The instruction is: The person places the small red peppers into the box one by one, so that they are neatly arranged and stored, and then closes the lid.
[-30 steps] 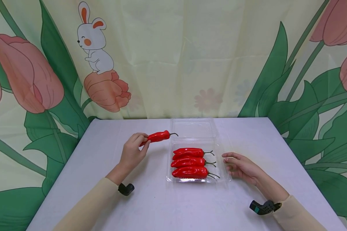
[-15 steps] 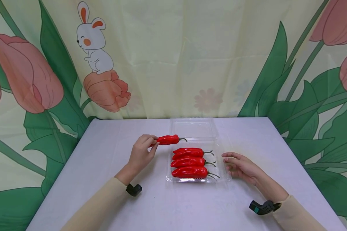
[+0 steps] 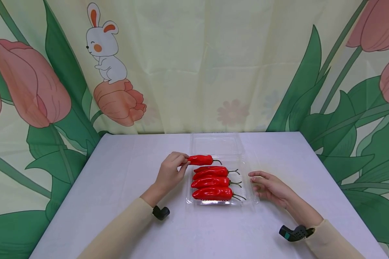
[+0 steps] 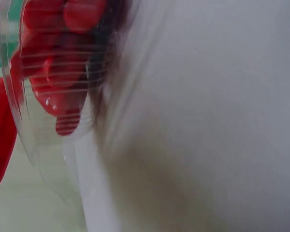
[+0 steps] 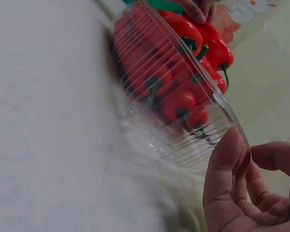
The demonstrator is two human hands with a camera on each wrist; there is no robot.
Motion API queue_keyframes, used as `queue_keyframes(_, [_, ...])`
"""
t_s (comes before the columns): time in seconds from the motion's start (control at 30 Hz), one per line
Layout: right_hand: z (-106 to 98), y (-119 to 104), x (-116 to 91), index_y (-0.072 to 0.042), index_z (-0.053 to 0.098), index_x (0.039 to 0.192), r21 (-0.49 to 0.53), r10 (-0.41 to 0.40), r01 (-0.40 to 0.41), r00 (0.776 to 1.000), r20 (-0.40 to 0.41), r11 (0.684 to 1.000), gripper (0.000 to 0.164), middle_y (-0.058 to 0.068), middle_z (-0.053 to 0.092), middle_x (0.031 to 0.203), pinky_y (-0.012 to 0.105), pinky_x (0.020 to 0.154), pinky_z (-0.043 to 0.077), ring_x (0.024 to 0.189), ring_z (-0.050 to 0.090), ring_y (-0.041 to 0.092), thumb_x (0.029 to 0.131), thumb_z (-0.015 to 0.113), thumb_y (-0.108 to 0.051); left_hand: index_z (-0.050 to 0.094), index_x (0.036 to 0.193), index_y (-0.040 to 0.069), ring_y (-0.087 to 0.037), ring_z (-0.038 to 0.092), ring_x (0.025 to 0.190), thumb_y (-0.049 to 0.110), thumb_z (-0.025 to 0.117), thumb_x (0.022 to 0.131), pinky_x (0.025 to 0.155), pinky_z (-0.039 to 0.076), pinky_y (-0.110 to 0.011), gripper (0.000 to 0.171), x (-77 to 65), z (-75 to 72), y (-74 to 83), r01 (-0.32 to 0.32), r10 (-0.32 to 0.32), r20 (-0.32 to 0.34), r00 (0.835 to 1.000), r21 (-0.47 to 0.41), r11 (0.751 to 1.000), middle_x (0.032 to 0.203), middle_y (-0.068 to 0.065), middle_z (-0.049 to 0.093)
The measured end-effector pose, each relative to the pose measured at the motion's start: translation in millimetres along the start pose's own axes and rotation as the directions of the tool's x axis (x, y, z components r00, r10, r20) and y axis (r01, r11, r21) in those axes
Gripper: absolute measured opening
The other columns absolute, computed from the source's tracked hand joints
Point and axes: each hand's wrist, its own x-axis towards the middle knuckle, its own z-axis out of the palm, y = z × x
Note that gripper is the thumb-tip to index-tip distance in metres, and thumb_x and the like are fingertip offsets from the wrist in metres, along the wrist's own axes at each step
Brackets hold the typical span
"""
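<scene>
My left hand (image 3: 172, 169) pinches a red chili pepper (image 3: 201, 160) by its tip, over the back left part of a clear plastic clamshell box (image 3: 190, 199). The pepper lies nearly level, green stem to the right. More red peppers (image 3: 212, 193) sit in the box, stacked with their stems to the right; the right wrist view shows several (image 5: 147, 72) through the ribbed wall. At the box's right side, my right hand (image 3: 270, 189) holds the rim between thumb and finger, plain in the right wrist view. The left wrist view shows the box wall (image 4: 43, 130), but no fingers.
The box's clear lid (image 3: 217, 144) lies folded open toward the back edge of the white-covered table (image 3: 214, 230). Behind the table hangs a printed curtain (image 3: 178, 72) with tulips and a rabbit. Black wrist cameras (image 3: 161, 213) sit at both cuffs.
My left hand has moved right and slightly toward me, bringing the pepper from left of the box to above its back part. The right hand stays at the rim.
</scene>
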Motion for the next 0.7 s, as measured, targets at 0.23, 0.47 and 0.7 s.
queue_keyframes(0.23, [-1, 1, 0, 0.001, 0.042, 0.147, -0.001, -0.002, 0.002, 1.000, 0.003, 1.000, 0.052, 0.007, 0.059, 0.113, 0.022, 0.072, 0.058, 0.079, 0.062, 0.012, 0.105, 0.060, -0.025, 0.071, 0.092, 0.009, -0.017, 0.067, 0.096, 0.004, 0.082, 0.086, 0.077, 0.060, -0.023, 0.014, 6.0, 10.9, 9.9, -0.002, 0.002, 0.025, 1.000, -0.025, 1.000, 0.103, -0.004, 0.074])
queue_keyframes(0.47, [-1, 1, -1, 0.001, 0.041, 0.147, 0.004, -0.001, 0.001, 1.000, 0.008, 1.000, 0.051, 0.007, 0.059, 0.113, 0.022, 0.071, 0.058, 0.079, 0.063, 0.012, 0.106, 0.060, -0.024, 0.071, 0.096, 0.010, -0.016, 0.067, 0.096, 0.004, 0.082, 0.086, 0.079, 0.060, -0.023, 0.016, 10.6, 19.6, 17.4, 0.005, -0.003, 0.060, 0.998, -0.038, 0.999, 0.103, -0.003, 0.073])
queue_keyframes(0.7, [-2, 1, 0, 0.001, 0.041, 0.147, 0.000, 0.000, 0.000, 1.000, 0.012, 1.000, 0.052, 0.007, 0.058, 0.113, 0.023, 0.071, 0.058, 0.079, 0.063, 0.013, 0.106, 0.060, -0.024, 0.071, 0.099, 0.011, -0.014, 0.067, 0.094, 0.007, 0.082, 0.087, 0.079, 0.059, -0.020, 0.017, 15.4, 28.9, 20.1, 0.017, -0.013, 0.091, 0.996, -0.041, 0.999, 0.102, -0.002, 0.074])
